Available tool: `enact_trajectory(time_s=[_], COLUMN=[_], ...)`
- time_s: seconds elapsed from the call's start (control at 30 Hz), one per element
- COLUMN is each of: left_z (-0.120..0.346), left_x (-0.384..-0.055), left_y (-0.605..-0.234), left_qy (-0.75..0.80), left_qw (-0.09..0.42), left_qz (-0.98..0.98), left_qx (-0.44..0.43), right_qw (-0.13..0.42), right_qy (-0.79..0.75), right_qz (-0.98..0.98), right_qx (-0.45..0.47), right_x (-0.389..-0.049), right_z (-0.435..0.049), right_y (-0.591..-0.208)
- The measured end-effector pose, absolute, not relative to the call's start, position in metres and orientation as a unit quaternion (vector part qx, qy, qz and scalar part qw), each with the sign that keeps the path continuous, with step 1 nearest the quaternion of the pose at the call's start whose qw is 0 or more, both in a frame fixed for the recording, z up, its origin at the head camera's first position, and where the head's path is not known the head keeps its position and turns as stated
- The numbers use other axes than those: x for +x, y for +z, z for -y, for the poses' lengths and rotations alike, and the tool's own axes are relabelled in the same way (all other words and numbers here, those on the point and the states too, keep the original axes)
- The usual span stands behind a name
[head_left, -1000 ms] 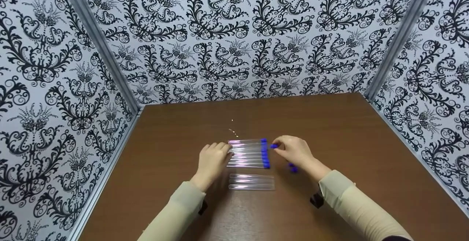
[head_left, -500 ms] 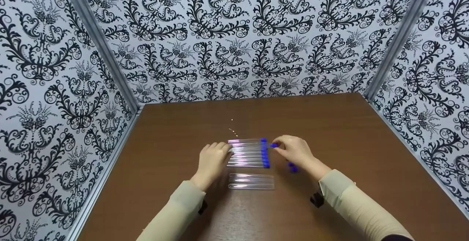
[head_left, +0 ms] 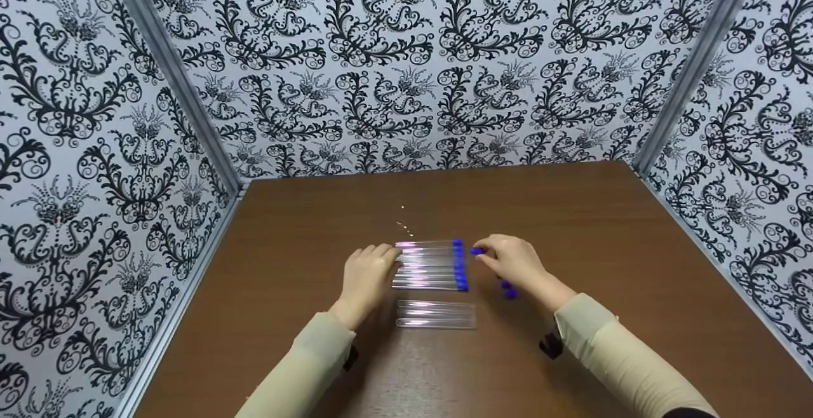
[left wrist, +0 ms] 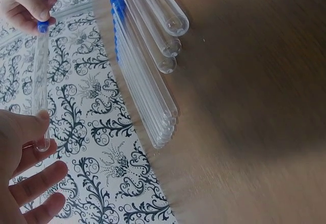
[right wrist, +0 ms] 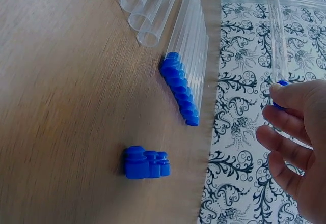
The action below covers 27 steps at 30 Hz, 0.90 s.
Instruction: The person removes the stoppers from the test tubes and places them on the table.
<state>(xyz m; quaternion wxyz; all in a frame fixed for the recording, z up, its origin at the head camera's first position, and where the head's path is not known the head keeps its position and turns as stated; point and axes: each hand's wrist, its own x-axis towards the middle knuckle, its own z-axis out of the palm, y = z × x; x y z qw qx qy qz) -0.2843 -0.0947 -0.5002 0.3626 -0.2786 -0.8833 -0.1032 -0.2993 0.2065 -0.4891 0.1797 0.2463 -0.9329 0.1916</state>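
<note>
My left hand (head_left: 368, 275) pinches the rounded end of a clear test tube (left wrist: 41, 76) between thumb and index finger, its other fingers spread loosely in the left wrist view. At the tube's mouth, the thumb and index finger of my right hand (head_left: 513, 262) pinch a blue cap (left wrist: 43, 27). The tube is held above the table. Beneath it, a row of capped test tubes (right wrist: 191, 46) lies side by side, blue caps to the right in the head view. Nearer to me lie three uncapped test tubes (head_left: 437, 315), their open mouths facing right.
Three loose blue caps (right wrist: 136, 163) stand on the brown wooden table (head_left: 305, 227), close to the right forearm in the head view. Patterned wall panels (head_left: 406, 87) with grey metal posts (head_left: 689, 81) enclose the table at the back and both sides.
</note>
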Motion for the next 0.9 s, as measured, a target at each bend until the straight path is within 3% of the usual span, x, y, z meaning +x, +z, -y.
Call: enact_trajectory(time_s=[0.3,0.9], left_z=[0.095,0.091], left_x=[-0.282,-0.277], left_y=[-0.506,-0.530], left_qy=[-0.116,-0.155], left_qw=[0.356,0.288], left_qz=[0.889,0.909], left_qx=[-0.265,-0.257], right_qw=[0.139,0.069], right_qy=[0.197,0.254], right_qz=[0.946,0.952], right_qx=[0.217,0.158], right_x=[-0.303,-0.320], right_z=[-0.217,-0.246], right_y=[-0.494,-0.519])
